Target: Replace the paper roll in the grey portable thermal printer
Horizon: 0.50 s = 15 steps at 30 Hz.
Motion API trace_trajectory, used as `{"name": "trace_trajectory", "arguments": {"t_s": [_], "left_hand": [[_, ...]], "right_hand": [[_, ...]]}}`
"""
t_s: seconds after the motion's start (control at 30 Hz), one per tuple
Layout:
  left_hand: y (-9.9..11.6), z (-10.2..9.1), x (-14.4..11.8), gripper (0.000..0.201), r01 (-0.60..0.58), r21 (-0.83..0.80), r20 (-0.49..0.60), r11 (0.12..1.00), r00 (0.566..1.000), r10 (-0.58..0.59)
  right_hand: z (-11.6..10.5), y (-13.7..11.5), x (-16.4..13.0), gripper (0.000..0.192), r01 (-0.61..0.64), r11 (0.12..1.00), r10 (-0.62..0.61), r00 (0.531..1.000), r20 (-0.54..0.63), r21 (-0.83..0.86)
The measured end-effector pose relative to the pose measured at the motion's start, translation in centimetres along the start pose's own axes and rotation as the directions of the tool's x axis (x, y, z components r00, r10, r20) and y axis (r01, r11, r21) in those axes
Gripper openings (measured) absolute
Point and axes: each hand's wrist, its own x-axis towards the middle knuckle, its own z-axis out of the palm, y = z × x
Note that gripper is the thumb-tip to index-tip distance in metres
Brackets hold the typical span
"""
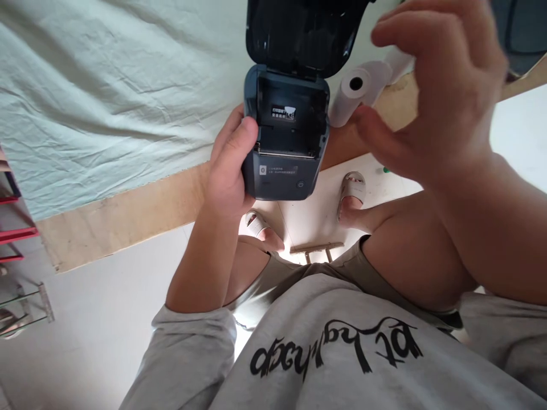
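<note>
A small dark grey plastic label printer (284,139) with rounded corners is held in the middle of the view, and everything else is placed from it. Its glossy black lid (299,34) is swung up and back, and the square paper bay is seen open, with a small white sticker on the bay's back wall. The left hand (228,168) is wrapped around the printer's left side, thumb pressed on the front left corner and fingers curled behind the body, so that grip is closed on the printer. Just right of the printer, the right hand (436,97) is raised in the air; its thumb and fingers are spread and loosely curved, nothing is pinched between them, and no contact with the printer is seen. Between the printer and that hand, a white roll of thermal paper (356,94) with a dark hollow core is seen lying on the tan plywood counter (128,210), close to the printer's right edge; whether the thumb touches it cannot be told. Behind and left of the printer, a wrinkled pale green cloth (106,85) is spread over the counter. Below the printer, two feet in pale slippers (352,191) are seen on the white floor, and a grey sweatshirt with black lettering (342,347) fills the near edge.
</note>
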Motion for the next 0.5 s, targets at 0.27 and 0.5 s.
{"name": "trace_trajectory", "arguments": {"t_s": [0.27, 0.5], "left_hand": [[-0.43, -0.55, 0.23, 0.027, -0.113, -0.017, 0.072, 0.993, 0.991, 0.114], [-0.36, -0.59, 0.19, 0.029, -0.083, -0.031, 0.084, 0.996, 0.993, 0.085]], "right_hand": [[0.91, -0.73, 0.77, 0.042, -0.209, 0.964, 0.254, 0.907, 0.336, -0.165], [1.12, -0.1, -0.17, 0.054, -0.265, 0.945, 0.232, 0.956, 0.177, 0.193]]}}
